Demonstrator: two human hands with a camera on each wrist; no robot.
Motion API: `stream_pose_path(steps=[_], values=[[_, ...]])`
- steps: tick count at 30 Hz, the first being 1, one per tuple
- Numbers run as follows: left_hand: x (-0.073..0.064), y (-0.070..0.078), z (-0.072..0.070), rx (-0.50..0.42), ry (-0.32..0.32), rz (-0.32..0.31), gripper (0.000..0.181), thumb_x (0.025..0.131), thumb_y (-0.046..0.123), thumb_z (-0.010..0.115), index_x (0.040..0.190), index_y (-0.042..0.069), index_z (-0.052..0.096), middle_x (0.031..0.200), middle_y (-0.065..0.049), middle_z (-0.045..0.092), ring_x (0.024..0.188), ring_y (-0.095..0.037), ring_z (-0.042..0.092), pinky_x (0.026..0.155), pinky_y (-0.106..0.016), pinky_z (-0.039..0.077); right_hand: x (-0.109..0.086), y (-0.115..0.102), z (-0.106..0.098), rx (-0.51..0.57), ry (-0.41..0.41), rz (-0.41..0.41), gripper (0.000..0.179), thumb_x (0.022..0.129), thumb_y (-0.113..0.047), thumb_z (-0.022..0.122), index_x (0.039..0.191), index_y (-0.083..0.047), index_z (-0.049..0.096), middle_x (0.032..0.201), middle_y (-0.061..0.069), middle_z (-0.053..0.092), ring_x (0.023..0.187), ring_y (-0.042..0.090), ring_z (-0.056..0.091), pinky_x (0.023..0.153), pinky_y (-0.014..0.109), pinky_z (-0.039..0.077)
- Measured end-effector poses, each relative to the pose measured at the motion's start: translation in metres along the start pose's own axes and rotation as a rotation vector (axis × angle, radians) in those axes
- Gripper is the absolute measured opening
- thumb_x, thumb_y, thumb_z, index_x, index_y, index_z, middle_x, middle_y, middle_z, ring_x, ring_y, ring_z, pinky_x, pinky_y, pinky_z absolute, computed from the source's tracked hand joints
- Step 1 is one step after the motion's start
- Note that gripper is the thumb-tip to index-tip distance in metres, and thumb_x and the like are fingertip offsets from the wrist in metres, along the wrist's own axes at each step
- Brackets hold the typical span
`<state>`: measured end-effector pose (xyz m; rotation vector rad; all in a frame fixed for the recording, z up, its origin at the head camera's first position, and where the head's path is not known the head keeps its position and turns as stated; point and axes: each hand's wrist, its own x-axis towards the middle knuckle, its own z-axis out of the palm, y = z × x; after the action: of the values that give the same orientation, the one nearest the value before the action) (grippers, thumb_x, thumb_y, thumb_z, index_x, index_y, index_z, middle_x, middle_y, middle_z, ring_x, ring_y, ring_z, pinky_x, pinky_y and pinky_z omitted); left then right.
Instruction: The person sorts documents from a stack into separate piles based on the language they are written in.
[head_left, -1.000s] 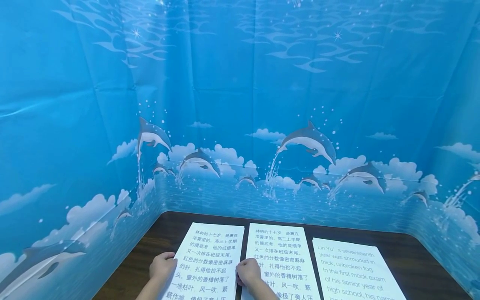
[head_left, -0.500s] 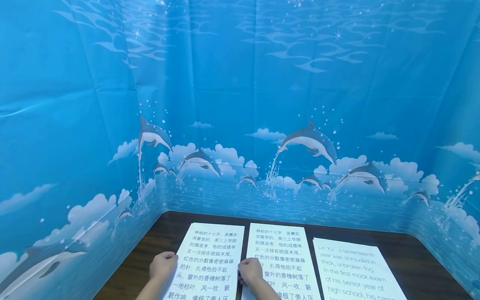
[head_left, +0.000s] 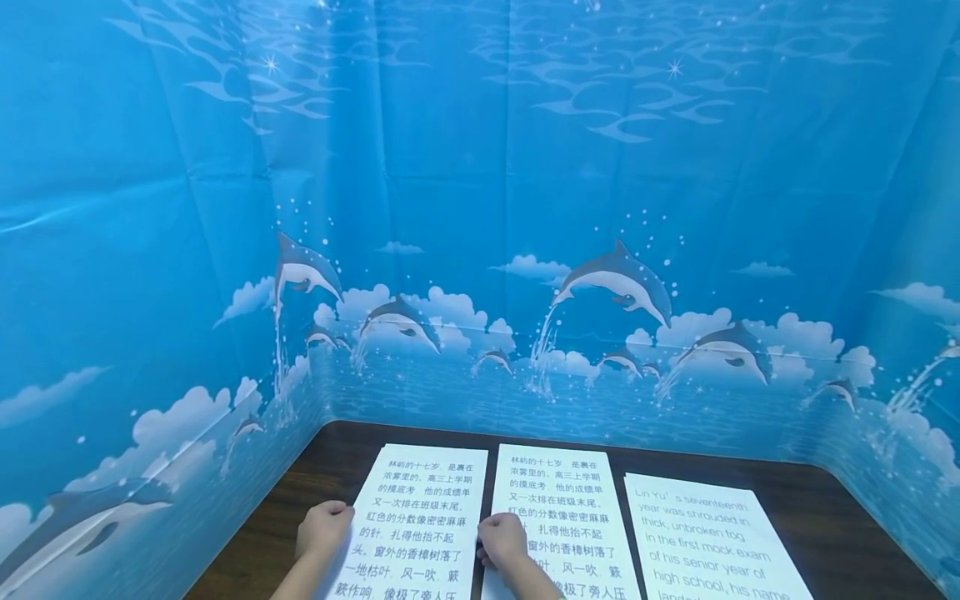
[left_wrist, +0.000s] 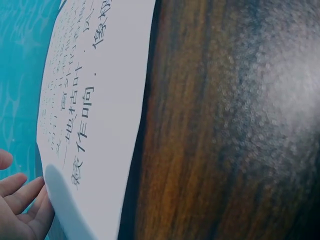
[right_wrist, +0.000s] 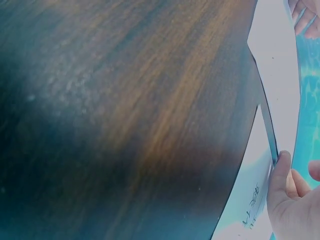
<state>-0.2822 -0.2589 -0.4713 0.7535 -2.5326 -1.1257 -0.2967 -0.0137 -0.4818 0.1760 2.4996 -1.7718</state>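
Note:
A stack of white sheets (head_left: 420,508) printed with large Chinese text lies between the two hands. At its left edge, my left hand (head_left: 325,529) touches the paper side with its fingertips. In the left wrist view, the left hand's fingers (left_wrist: 20,200) are fairly straight against the paper's edge. My right hand (head_left: 504,540) touches the same sheets' right edge, its forearm lying over a second Chinese-text stack (head_left: 562,500). The right wrist view shows one finger of the right hand (right_wrist: 295,200) against the edge. Neither hand visibly grips around the paper.
A third stack, printed in English (head_left: 705,533), lies on the right of the dark wooden table (head_left: 255,542). A blue curtain with dolphins (head_left: 480,208) encloses the table's back and sides.
Both hands stay at the left stack's two edges, with hardly any shift. The other stacks lie where they were.

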Motion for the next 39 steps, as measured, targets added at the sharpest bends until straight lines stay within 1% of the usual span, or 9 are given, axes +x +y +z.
stream_pose_path(steps=[7,18,23,25,27,30,34,36,39], values=[[-0.001,0.001,0.0,0.023,0.017,0.009,0.034,0.079,0.02,0.051,0.101,-0.006,0.057,0.096,-0.025,0.056,0.082,-0.037,0.052,0.069,-0.049,0.038,0.0,-0.001,-0.004,0.004,-0.002,0.001,0.012,0.078,-0.007,0.053,0.081,0.003,0.058,0.067,0.007,0.052,0.055,0.017,0.053,0.048,0.026,0.045],[-0.001,0.005,0.0,-0.003,0.024,0.02,0.034,0.079,0.02,0.051,0.102,-0.005,0.056,0.098,-0.024,0.055,0.086,-0.039,0.05,0.071,-0.05,0.037,0.003,-0.001,-0.007,0.022,0.0,0.009,0.015,0.08,-0.012,0.053,0.082,0.002,0.056,0.067,0.007,0.052,0.056,0.017,0.054,0.05,0.027,0.046],[-0.001,0.003,0.001,-0.022,0.015,0.035,0.036,0.08,0.02,0.051,0.103,-0.006,0.056,0.1,-0.025,0.055,0.086,-0.038,0.05,0.073,-0.05,0.037,0.003,0.002,-0.009,0.025,-0.001,0.007,0.017,0.081,-0.015,0.054,0.081,0.002,0.056,0.066,0.007,0.053,0.056,0.017,0.054,0.051,0.027,0.047],[0.0,0.002,0.004,-0.025,0.016,0.026,0.036,0.08,0.02,0.051,0.104,-0.006,0.056,0.099,-0.025,0.055,0.086,-0.038,0.05,0.072,-0.05,0.037,0.003,0.003,-0.01,0.02,-0.006,0.001,0.018,0.081,-0.016,0.054,0.081,0.002,0.056,0.066,0.007,0.053,0.056,0.017,0.054,0.051,0.027,0.047],[0.003,-0.001,0.008,-0.011,0.038,0.018,0.034,0.08,0.02,0.053,0.103,-0.005,0.057,0.095,-0.022,0.058,0.086,-0.036,0.052,0.069,-0.046,0.04,0.003,0.003,-0.012,0.008,-0.007,-0.008,0.019,0.081,-0.017,0.054,0.08,0.002,0.056,0.067,0.007,0.053,0.057,0.016,0.054,0.05,0.027,0.047],[0.005,-0.002,0.012,-0.006,0.046,0.033,0.033,0.08,0.02,0.054,0.102,-0.004,0.058,0.092,-0.02,0.059,0.082,-0.035,0.054,0.067,-0.045,0.041,0.004,0.003,-0.014,-0.005,0.001,-0.01,0.021,0.081,-0.019,0.054,0.082,0.002,0.056,0.067,0.006,0.052,0.058,0.016,0.055,0.05,0.027,0.047],[0.009,-0.002,0.015,-0.031,0.03,0.032,0.036,0.078,0.021,0.055,0.103,-0.004,0.058,0.097,-0.021,0.058,0.072,-0.031,0.055,0.072,-0.049,0.038,0.006,0.002,-0.017,-0.008,0.014,0.0,0.024,0.08,-0.021,0.056,0.084,0.003,0.056,0.067,0.006,0.052,0.058,0.016,0.055,0.05,0.027,0.047],[0.014,-0.005,0.019,-0.042,0.013,0.031,0.038,0.077,0.022,0.056,0.104,-0.005,0.057,0.098,-0.022,0.057,0.071,-0.03,0.054,0.071,-0.049,0.038,0.006,0.002,-0.019,-0.012,0.016,0.0,0.025,0.08,-0.021,0.056,0.084,0.003,0.056,0.067,0.006,0.052,0.057,0.016,0.055,0.05,0.027,0.047],[0.029,-0.018,0.035,-0.011,0.018,0.035,0.036,0.08,0.024,0.054,0.105,-0.001,0.058,0.096,-0.018,0.059,0.072,-0.026,0.053,0.068,-0.045,0.039,0.007,0.002,-0.022,-0.013,0.019,0.004,0.026,0.08,-0.022,0.056,0.085,0.003,0.056,0.067,0.006,0.053,0.057,0.016,0.055,0.05,0.027,0.047]])
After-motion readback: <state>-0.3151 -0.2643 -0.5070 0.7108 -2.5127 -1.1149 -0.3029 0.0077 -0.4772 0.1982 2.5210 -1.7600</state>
